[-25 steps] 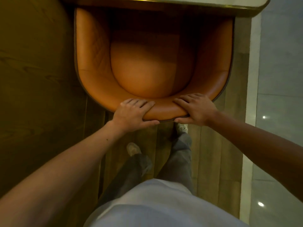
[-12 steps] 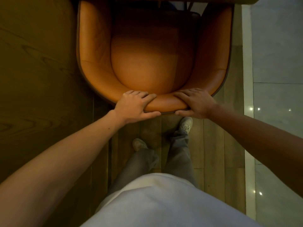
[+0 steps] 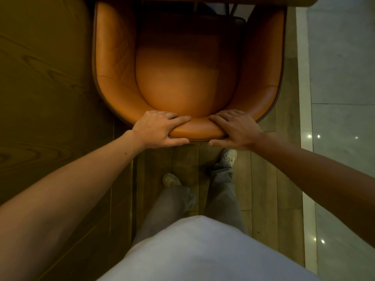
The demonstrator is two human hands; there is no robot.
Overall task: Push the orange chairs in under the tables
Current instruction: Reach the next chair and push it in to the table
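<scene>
An orange leather tub chair (image 3: pixel 182 82) stands straight ahead of me, seen from above, its curved back nearest me. My left hand (image 3: pixel 160 129) grips the top of the backrest, fingers over the rim and thumb behind. My right hand (image 3: pixel 236 128) holds the same rim just to the right in the same way. The chair's front end lies in shadow beneath the edge of a table (image 3: pixel 304 2) along the top of the view, and the front of the seat is hidden there.
A dark wooden panel or wall (image 3: pixel 46 88) runs close along the chair's left side. Wood plank floor (image 3: pixel 263 189) lies under my feet, with pale glossy stone tiles (image 3: pixel 341 78) to the right. My right shoe (image 3: pixel 229 157) is just behind the chair back.
The chair has slid forward, further beneath the table edge. I have stepped after it, right foot leading. Both hands keep the same hold on the backrest.
</scene>
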